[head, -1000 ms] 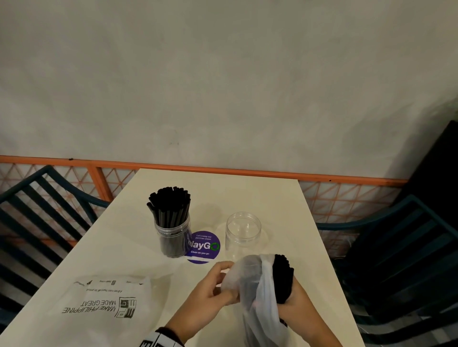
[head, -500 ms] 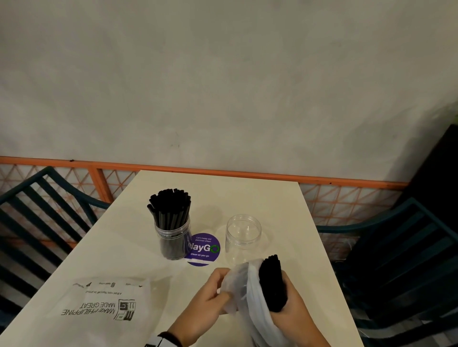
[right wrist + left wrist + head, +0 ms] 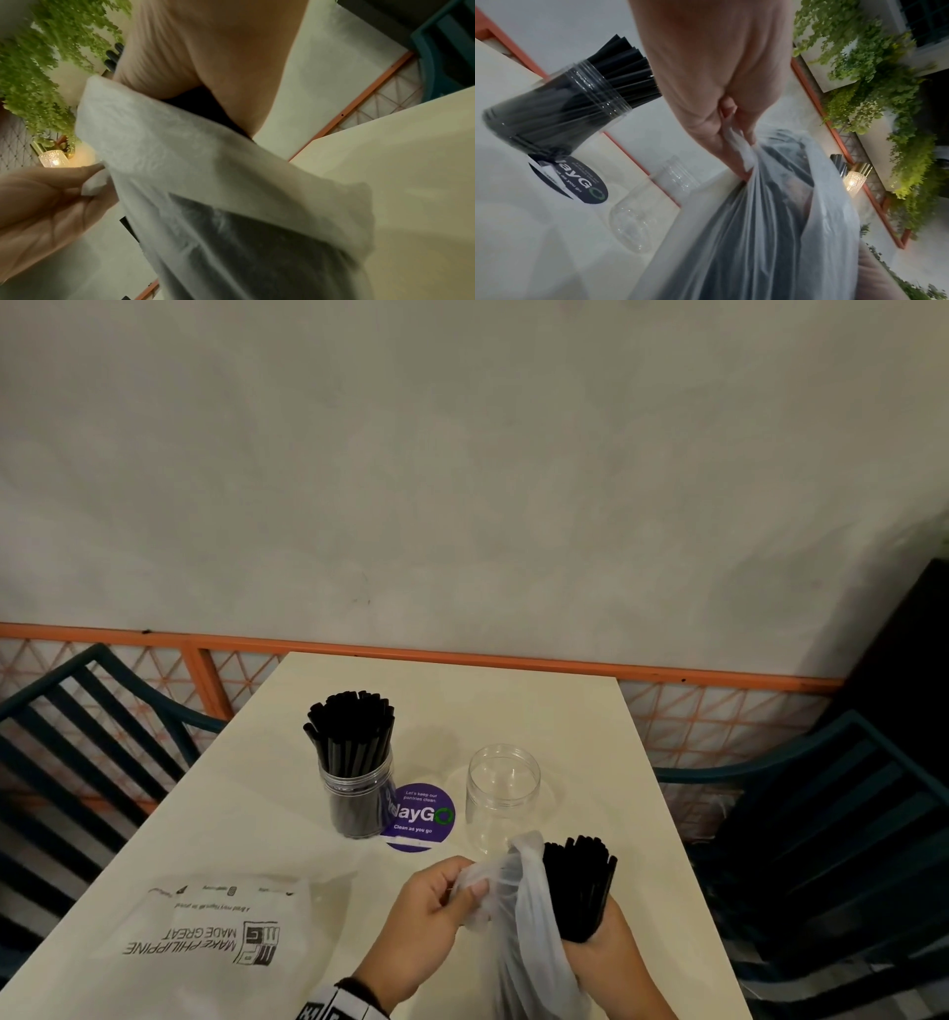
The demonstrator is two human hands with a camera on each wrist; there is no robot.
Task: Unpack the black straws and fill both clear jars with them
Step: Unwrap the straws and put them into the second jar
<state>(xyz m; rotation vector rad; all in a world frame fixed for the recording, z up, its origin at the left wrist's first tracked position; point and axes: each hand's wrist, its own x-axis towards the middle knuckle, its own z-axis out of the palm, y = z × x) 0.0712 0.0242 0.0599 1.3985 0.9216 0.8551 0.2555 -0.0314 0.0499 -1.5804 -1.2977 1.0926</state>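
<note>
Your right hand (image 3: 611,963) is wrapped around a bundle of black straws (image 3: 580,891) whose tops stand clear of the thin plastic bag (image 3: 518,932), while your left hand (image 3: 431,906) pinches the bag's bunched mouth just in front of the empty jar (image 3: 502,793); the other jar (image 3: 357,793) already stands full beside the round sticker (image 3: 421,816). If the bag clings as you peel it down, it could drag loose straws out of your grip onto the table (image 3: 513,701). The empty jar looks light, so a tilted bundle catching its rim could tip it.
</note>
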